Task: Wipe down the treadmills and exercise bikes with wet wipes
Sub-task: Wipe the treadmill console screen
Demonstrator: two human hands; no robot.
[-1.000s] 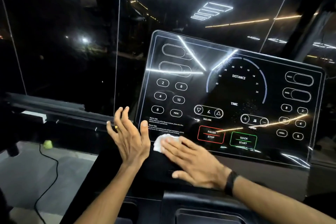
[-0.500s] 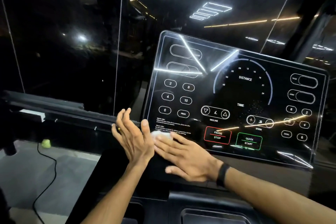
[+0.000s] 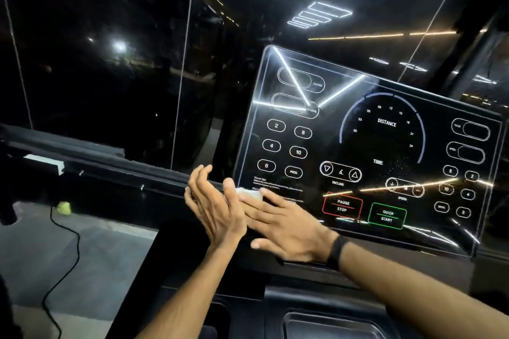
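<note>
Lower centre of frame: right hand [image 3: 286, 228] lies flat, fingers straight, pressing a white wipe [image 3: 249, 194] on the console panel [image 3: 366, 146]
Wipe position: bottom-left corner of panel, over the small warning text, left of the PAUSE/STOP button [image 3: 342, 205]
Left hand [image 3: 216, 205]: fingers apart, upright, holding nothing, just beside the wipe
Right wrist: black band [image 3: 334, 253]
Lower left of frame: black cable [image 3: 59, 264] on floor, green ball [image 3: 63, 207] near it
</note>
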